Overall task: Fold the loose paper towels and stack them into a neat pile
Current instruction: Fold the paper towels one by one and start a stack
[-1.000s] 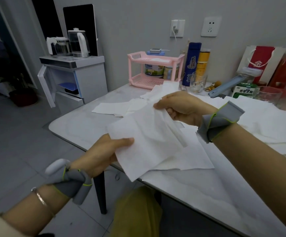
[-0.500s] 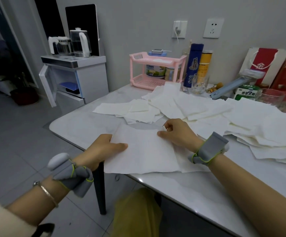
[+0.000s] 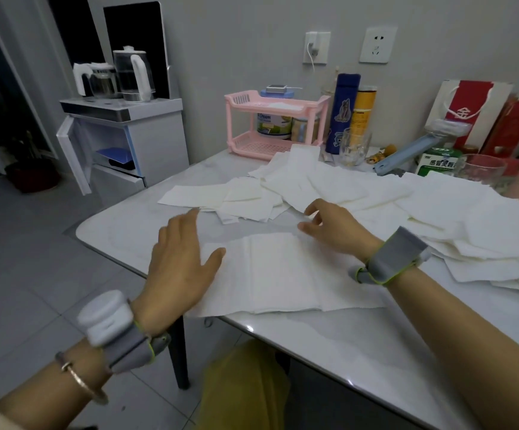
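Note:
A folded white paper towel [image 3: 276, 271] lies flat near the front edge of the white table [image 3: 329, 346], on top of other flat sheets. My left hand [image 3: 180, 259] is spread with straight fingers over the towel's left edge, blurred by motion. My right hand [image 3: 332, 226] hovers at the towel's far right corner with fingers loosely curled, holding nothing. Several loose paper towels [image 3: 310, 181] are strewn across the middle of the table, with a messy heap of sheets [image 3: 484, 234] on the right.
A pink two-tier rack [image 3: 276, 122] stands at the back by the wall, beside a blue bottle [image 3: 343, 113], a yellow can [image 3: 364, 110] and a glass [image 3: 353, 147]. A second glass [image 3: 481, 173], boxes and red bags crowd the back right. A white cabinet [image 3: 128, 141] with kettles stands left.
The towel went from held in the air by both hands to lying flat on the table. Both hands have let go; the left moved up and spread, the right lifted off the far corner.

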Demonstrator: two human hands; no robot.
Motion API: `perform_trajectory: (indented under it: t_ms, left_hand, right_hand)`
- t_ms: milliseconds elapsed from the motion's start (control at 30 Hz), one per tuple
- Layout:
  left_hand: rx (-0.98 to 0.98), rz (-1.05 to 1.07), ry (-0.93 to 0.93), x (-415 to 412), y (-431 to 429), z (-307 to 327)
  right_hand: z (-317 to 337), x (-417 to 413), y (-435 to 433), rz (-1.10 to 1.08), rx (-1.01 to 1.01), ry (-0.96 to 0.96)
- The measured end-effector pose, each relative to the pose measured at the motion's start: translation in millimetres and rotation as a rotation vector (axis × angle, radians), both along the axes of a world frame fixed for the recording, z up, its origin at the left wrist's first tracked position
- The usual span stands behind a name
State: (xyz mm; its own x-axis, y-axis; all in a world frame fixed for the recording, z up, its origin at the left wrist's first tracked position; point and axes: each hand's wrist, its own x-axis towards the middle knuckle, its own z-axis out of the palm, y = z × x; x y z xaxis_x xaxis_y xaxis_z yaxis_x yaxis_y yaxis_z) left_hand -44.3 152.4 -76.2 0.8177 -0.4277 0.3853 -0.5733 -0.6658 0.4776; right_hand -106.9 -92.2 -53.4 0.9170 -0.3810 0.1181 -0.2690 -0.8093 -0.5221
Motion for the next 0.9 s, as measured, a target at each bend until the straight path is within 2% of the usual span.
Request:
perform_trajectory:
  t_ms: [33, 67, 167, 233, 300, 433, 567, 700, 767, 900]
  left_hand:
    - [0.038, -0.072, -0.105, -4.1, 0.3, 2.1]
    - [0.089, -0.177, -0.132, -8.6, -1.5, 3.5]
    - [0.305, -0.504, 0.0, -26.2, -12.6, -0.3]
    - [0.437, -0.598, 0.064, -35.9, -21.3, -9.1]
    - [0.491, -0.608, 0.104, -38.7, -26.5, -18.3]
    - [0.46, -0.588, 0.117, -32.1, -31.7, -24.9]
    - [0.434, -0.576, 0.126, -25.8, -35.5, -25.8]
    - [0.411, -0.583, 0.135, -23.9, -35.5, -28.7]
    - [0.403, -0.586, 0.119, -25.1, -34.7, -29.7]
    - [0.405, -0.592, 0.074, -29.3, -34.5, -29.6]
  right_hand:
    - [5.7, -1.9, -7.4, 0.008, -0.041, 0.064]
    - [9.5, -5.0, -14.2, 0.026, -0.073, 0.141]
    - [10.5, -12.6, -22.6, 0.082, -0.095, 0.341]
    - [7.3, -14.8, -22.5, 0.086, -0.143, 0.399]
    - [3.7, -14.4, -21.8, 0.072, -0.183, 0.398]
    - [3.1, -14.5, -24.3, 0.048, -0.218, 0.373]
    - [5.2, -15.2, -30.3, 0.075, -0.118, 0.319]
    - [6.1, -15.6, -35.1, 0.013, -0.098, 0.303]
    - [10.6, -17.1, -37.7, -0.015, -0.025, 0.301]
    - [23.1, -18.0, -41.0, -0.035, 0.273, 0.225]
